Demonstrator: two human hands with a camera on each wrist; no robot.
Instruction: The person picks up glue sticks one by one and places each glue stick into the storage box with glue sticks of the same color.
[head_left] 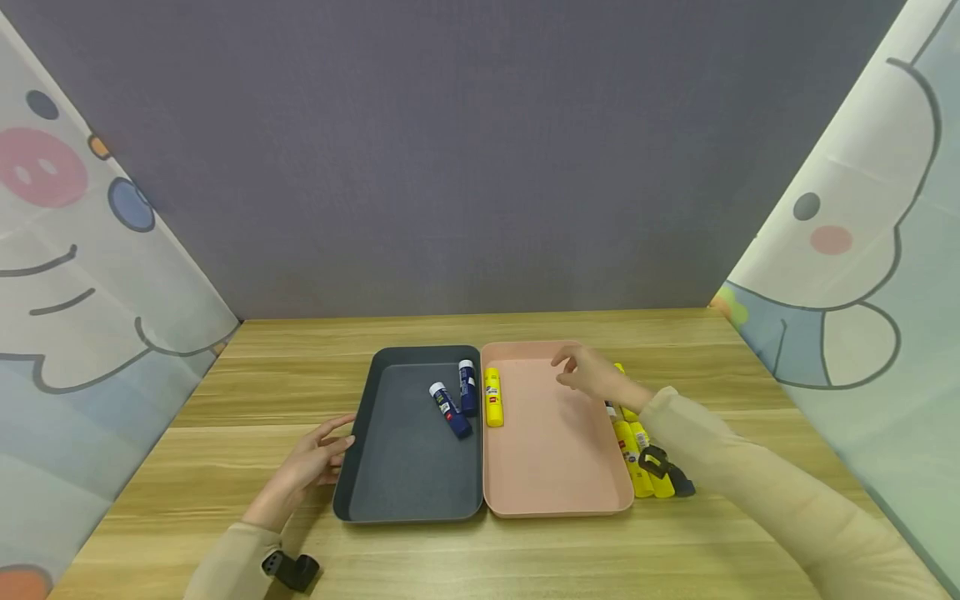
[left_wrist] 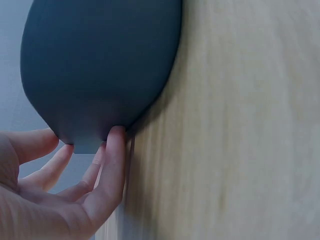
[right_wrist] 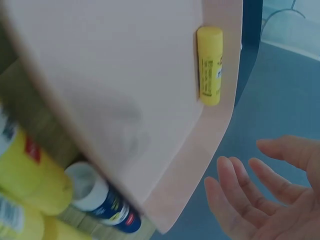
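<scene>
My left hand [head_left: 311,460] touches the outer left side of the dark grey tray [head_left: 408,500] with its fingertips; the left wrist view shows thumb and fingers against the wall. Two blue glue sticks with white caps lie in this tray, one upright along the right wall [head_left: 467,388] and one slanted [head_left: 451,411]. Over the far right part of the pink tray [head_left: 555,500], my right hand [head_left: 592,375] hovers with loosely bent fingers and holds nothing. A yellow glue stick [right_wrist: 210,65] lies along the pink tray's left wall.
Right of the pink tray lie several yellow glue sticks [head_left: 634,460], partly hidden by the right arm. Among them is a blue glue stick with a white cap [right_wrist: 111,204]. The trays stand side by side on the wooden table [head_left: 405,562], with a grey panel [head_left: 480,167] behind.
</scene>
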